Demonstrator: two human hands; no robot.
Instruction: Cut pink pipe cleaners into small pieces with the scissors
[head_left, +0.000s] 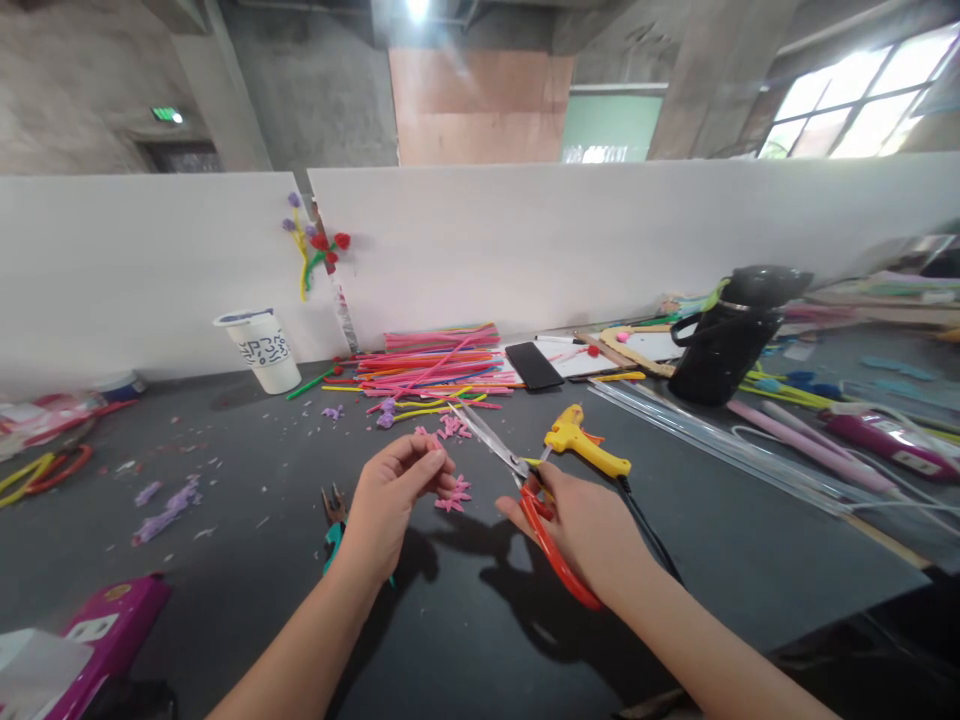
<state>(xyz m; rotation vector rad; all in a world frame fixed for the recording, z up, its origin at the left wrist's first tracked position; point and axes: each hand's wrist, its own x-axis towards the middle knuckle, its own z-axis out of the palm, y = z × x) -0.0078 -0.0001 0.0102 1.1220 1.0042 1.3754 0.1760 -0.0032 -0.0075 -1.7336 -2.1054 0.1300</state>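
left hand [401, 485]: 1, fingers drawn in narrow, thumb against fingertips; whether a small bit is pinched there, cannot tell.

right hand [592, 515]: 1, closed around the handles of scissors [519, 467]; handles red, blades metal, pointing forward and across in front of the left hand.

pink pieces [455, 427]: small, fuzzy, in 2 clusters; 1 just beyond the left fingertips, 1 between the hands, nearer the left.

pliers [333, 540]: 1 pair, teal grips, just left of the left hand, partly hidden by the wrist.

glue gun [589, 447]: 1, yellow, on its side just beyond the right hand, black cord running behind that hand.

fuzzy sticks [427, 368]: a bundle, mostly pink and red, beyond both hands.

phone [533, 366]: 1, black, flat, right of the bundle.

purple pieces [169, 510]: several, well left of the left hand.

all on a dark surface [255, 585] beneath the hands.
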